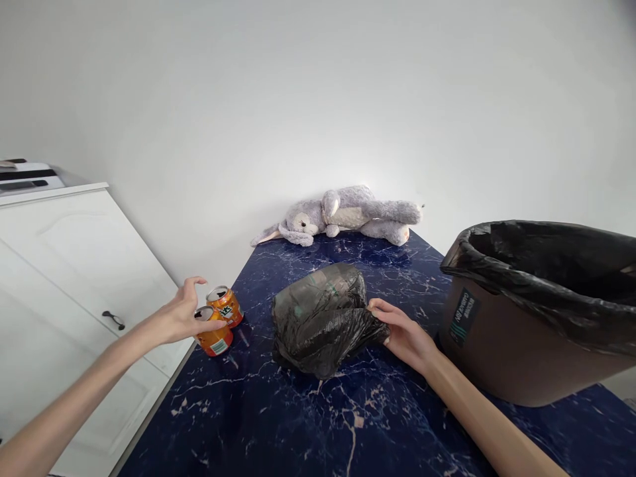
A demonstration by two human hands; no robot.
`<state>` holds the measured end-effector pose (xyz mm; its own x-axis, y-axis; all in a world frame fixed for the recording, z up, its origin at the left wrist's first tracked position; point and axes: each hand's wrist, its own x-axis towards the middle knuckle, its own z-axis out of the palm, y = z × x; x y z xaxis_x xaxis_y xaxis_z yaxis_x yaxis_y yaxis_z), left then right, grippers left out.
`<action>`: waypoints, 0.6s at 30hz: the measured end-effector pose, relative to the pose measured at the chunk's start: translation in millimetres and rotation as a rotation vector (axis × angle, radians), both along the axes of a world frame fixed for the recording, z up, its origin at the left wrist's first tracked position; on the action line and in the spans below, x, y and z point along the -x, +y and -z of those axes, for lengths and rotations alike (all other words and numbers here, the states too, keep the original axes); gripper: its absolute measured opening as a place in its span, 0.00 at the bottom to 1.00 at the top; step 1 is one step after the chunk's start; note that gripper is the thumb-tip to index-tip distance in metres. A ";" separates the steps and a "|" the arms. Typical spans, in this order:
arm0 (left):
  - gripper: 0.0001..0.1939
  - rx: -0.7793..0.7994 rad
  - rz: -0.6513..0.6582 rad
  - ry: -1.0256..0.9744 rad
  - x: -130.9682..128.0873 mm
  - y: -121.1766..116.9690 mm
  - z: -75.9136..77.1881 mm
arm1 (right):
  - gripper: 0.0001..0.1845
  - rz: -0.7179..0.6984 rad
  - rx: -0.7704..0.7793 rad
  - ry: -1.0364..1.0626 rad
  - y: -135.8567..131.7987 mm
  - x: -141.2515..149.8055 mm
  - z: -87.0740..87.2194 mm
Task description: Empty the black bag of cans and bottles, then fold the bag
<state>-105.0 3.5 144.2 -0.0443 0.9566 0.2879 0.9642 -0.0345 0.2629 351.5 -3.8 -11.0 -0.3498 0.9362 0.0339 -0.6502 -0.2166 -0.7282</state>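
Two orange drink cans stand upright side by side at the left edge of the table. My left hand (186, 315) is at the nearer can (216, 341), thumb across its front and fingers apart above the rim; whether it touches is hard to tell. Just behind stands the farther can (229, 307), its top opened. A crumpled black plastic bag (322, 331) with a bulky shape under the film lies mid-table. My right hand (400, 331) pinches the bag's gathered right edge between thumb and fingers. What is inside the bag is hidden.
A brown bin (497, 351) with a black liner (527, 298) stands at the right. A grey plush rabbit (348, 209) lies against the wall on the blue marbled table (278, 424). To the left is a white cabinet (64, 278) with a dark handle.
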 end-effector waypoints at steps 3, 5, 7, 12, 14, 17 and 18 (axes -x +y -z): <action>0.40 -0.116 0.044 0.240 -33.8 -26.3 -4.3 | 0.16 -0.011 0.009 -0.001 -0.4 0.8 -0.7; 0.28 -0.034 0.209 0.138 -64.1 -49.4 -6.1 | 0.16 -0.016 0.016 -0.001 -1.2 1.2 -1.2; 0.20 0.158 0.404 0.022 -94.1 -72.2 -3.7 | 0.17 -0.016 0.023 -0.002 -2.2 1.2 -1.6; 0.18 0.423 0.789 -0.048 -143.5 -102.9 30.0 | 0.18 -0.023 0.031 -0.011 -4.5 -0.2 -2.0; 0.21 0.380 0.756 -0.023 -153.1 -101.3 51.2 | 0.18 -0.029 0.032 -0.016 -5.3 -0.8 -2.0; 0.22 0.230 0.644 -0.039 -162.4 -87.1 79.9 | 0.18 -0.035 0.034 -0.023 -6.3 -1.4 -1.6; 0.21 0.153 0.606 -0.067 -164.5 -80.0 87.2 | 0.18 -0.036 0.034 -0.025 -6.5 -1.4 -1.5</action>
